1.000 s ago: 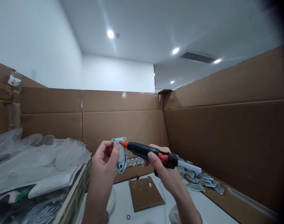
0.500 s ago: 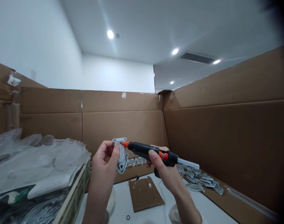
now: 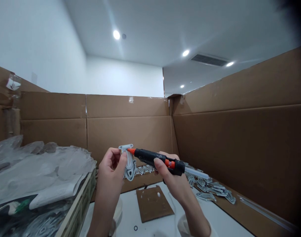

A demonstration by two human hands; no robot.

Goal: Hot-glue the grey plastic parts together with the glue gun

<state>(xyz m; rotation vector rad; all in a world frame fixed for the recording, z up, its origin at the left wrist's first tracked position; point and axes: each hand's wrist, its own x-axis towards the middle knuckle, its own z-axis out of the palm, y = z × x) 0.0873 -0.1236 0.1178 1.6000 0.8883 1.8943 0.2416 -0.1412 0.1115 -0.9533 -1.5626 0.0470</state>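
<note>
My left hand (image 3: 114,168) pinches a small light grey looped piece (image 3: 129,169) with a flat bar across its top, held upright between thumb and fingers. In my right hand (image 3: 174,181) is a black hot glue gun (image 3: 150,157), fingers wrapped around its body. Its orange nozzle (image 3: 131,151) points left and meets the grey piece just under the bar, close to my left thumb; whether it touches, I cannot tell. A translucent glue stick (image 3: 197,172) sticks out of the gun's back end. The trigger is hidden by my hand.
A brown board (image 3: 154,205) with whitish blobs lies on the white table (image 3: 129,207), near a small black ring (image 3: 135,227). Similar grey pieces stand in a row (image 3: 143,170) behind and are heaped (image 3: 209,189) at right. Left is a plastic-covered crate (image 3: 77,204). Cardboard walls (image 3: 128,128) surround everything.
The glue gun has shifted slightly left and my right hand with it, the nozzle staying by the grey piece. My left hand's grip is the same.
</note>
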